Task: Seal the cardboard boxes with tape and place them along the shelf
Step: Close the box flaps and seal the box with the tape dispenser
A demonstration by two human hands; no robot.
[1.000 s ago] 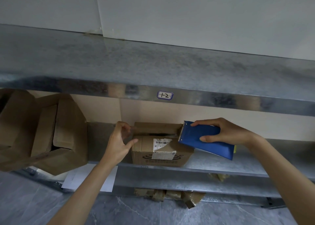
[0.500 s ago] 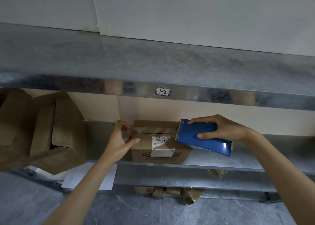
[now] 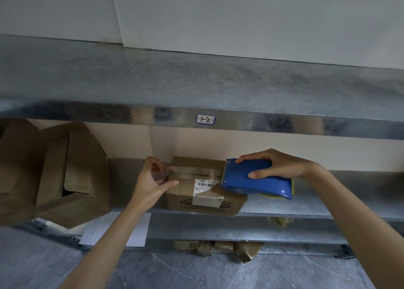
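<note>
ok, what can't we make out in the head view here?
Head view:
- Roll inside blue dispenser: hidden by shell and right hand.
- Tape end: covered by left hand pinching it.
- Small box label: print too small, corner behind dispenser.
- Big open box: cut off at left edge.

I get a dim, cool, flat picture. Soft light falls from above onto the top shelf (image 3: 196,80), and its front lip gives back smeared reflections. The bay beneath sits in shade, darkest by the open carton (image 3: 72,179) at left. A small glint shows on the blue tape dispenser (image 3: 258,179). The clear tape (image 3: 192,170) and the left hand (image 3: 153,183) look slightly soft. Shelf edges bow toward the corners.
</note>
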